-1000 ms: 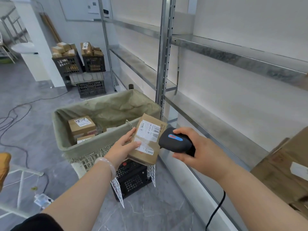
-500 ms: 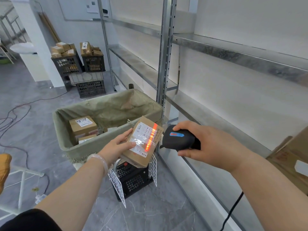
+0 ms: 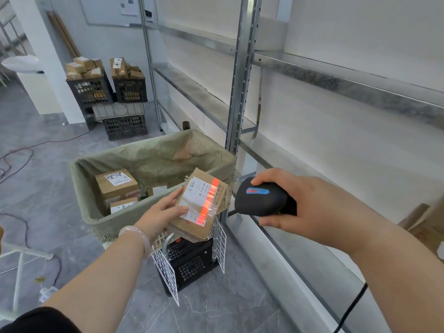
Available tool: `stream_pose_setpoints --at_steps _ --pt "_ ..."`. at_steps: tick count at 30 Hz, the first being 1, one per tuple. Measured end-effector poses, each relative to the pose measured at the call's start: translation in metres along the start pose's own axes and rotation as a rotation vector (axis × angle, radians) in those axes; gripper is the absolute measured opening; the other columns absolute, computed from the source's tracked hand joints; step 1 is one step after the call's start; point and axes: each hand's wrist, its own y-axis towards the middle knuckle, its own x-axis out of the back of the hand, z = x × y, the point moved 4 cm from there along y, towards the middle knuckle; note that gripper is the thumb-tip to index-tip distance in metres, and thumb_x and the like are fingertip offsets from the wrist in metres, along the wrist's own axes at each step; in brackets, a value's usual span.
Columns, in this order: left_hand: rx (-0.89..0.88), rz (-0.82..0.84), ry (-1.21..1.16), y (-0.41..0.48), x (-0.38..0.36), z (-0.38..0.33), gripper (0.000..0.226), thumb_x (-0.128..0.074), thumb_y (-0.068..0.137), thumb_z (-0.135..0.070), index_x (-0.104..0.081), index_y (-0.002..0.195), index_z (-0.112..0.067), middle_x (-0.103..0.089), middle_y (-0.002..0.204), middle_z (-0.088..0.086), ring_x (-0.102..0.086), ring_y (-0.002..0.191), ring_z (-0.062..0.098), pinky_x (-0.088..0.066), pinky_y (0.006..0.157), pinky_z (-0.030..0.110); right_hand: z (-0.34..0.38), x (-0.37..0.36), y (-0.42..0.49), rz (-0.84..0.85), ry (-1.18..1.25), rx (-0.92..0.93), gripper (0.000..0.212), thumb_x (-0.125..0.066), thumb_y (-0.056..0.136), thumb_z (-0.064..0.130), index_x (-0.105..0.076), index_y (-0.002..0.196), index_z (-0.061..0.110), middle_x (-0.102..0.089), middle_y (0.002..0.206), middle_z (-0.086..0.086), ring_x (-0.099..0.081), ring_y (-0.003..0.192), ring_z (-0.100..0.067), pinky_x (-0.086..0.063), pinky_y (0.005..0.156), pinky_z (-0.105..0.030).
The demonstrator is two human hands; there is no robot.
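My left hand holds a small brown cardboard parcel by its left edge, thumb on the white label, tilted with the label up. My right hand grips a black handheld barcode scanner with a blue and red button on top. The scanner's nose points at the parcel from the right, a short gap away. A red scan line lies across the label's barcode. The parcel hovers over the near right corner of a cart lined with a green sack.
The sack-lined cart holds several labelled boxes, above a black crate with white wire panels. Bare metal shelving runs along the right wall. Stacked crates of parcels stand at the back. Cables trail on the floor; a carton sits far right.
The red scan line came on half a second ago and stays on the label. My left hand tilted the parcel flatter and lower; the scanner drew slightly back to the right.
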Motion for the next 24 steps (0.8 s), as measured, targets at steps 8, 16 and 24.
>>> stream_pose_setpoints --at_steps 8,16,24 --pt "0.006 -0.030 -0.035 0.018 0.014 0.002 0.068 -0.073 0.081 -0.034 -0.047 0.142 -0.050 -0.069 0.127 -0.008 -0.071 0.093 0.012 -0.049 0.068 0.026 -0.006 -0.008 0.036 0.040 0.014 -0.016 0.055 -0.068 0.077 0.057 -0.034 0.120 0.058 -0.061 0.105 0.024 -0.057 0.092 0.000 -0.051 0.084 -0.033" --pt "0.062 -0.147 -0.174 0.051 0.018 0.003 0.054 -0.069 0.091 -0.026 -0.051 0.137 -0.048 -0.068 0.128 -0.007 -0.071 0.101 0.018 -0.057 0.090 0.042 -0.033 -0.042 0.110 0.016 0.223 -0.009 0.055 -0.073 0.083 0.039 -0.038 0.121 0.055 -0.057 0.100 0.031 -0.057 0.089 0.005 -0.044 0.075 -0.009" --pt "0.096 -0.295 -0.313 0.107 0.019 -0.009 0.051 -0.067 0.093 -0.034 -0.050 0.138 -0.050 -0.073 0.119 -0.006 -0.074 0.100 0.021 -0.056 0.094 0.048 -0.072 -0.096 0.219 -0.127 0.676 -0.056 0.053 -0.076 0.083 0.026 -0.046 0.123 0.044 -0.057 0.106 0.030 -0.057 0.094 0.012 -0.044 0.079 -0.008"
